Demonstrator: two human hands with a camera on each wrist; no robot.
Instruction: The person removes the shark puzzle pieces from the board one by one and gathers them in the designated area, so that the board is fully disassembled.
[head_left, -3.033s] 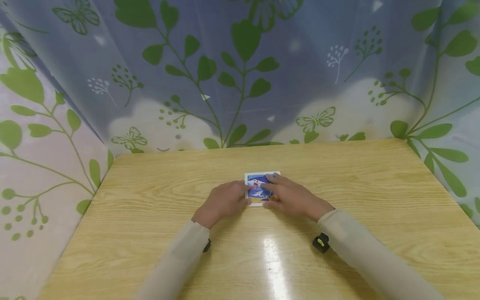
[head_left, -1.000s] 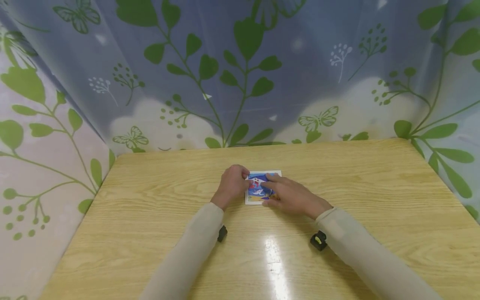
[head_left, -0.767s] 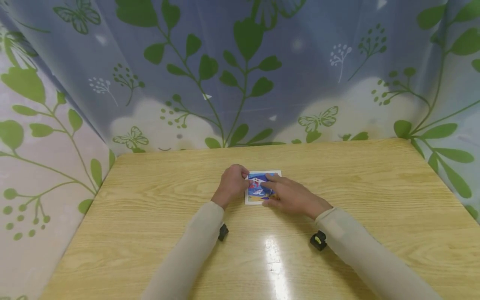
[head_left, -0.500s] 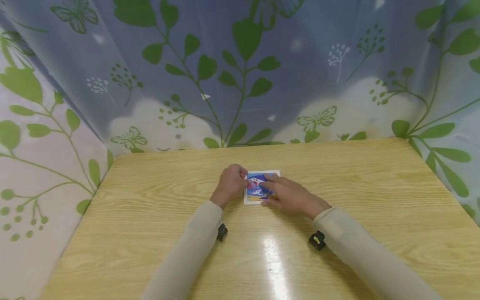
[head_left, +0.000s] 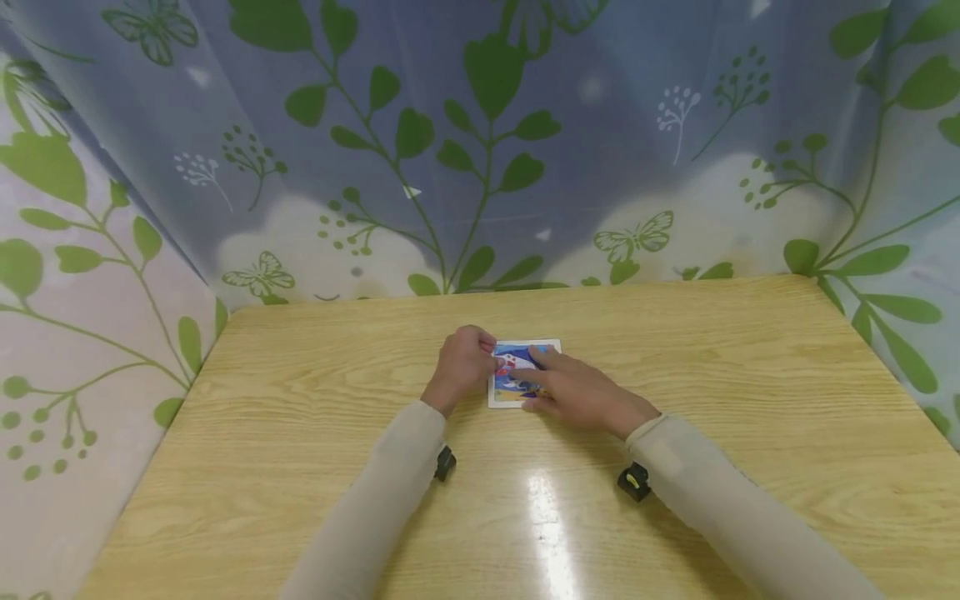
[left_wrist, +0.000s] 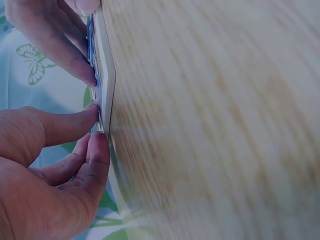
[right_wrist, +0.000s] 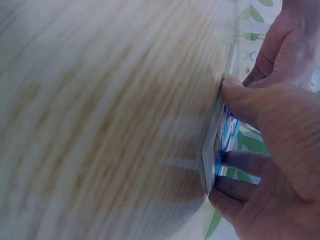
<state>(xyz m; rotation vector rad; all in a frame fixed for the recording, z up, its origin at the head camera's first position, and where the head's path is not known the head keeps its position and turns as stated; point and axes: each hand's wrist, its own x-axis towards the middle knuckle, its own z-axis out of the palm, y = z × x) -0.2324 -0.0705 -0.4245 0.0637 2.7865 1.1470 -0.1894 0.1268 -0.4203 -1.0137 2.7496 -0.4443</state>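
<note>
Appears to be at an edge-working step on the picture panel [head_left: 513,392], flat on the bench [head_left: 337,358], with left hand [head_left: 463,362] fingers clamped on its left edge and right hand [head_left: 585,390] fingers spread apart over it, and seemingly calls next for steady right-side pressure

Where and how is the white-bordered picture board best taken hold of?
The white-bordered picture board is probably best gripped by its left and right edges, coming in low from both sides, where the left hand and right hand are. It lies flat on the wood-grain table and looks thin, so the edges give better purchase than the face.
</note>
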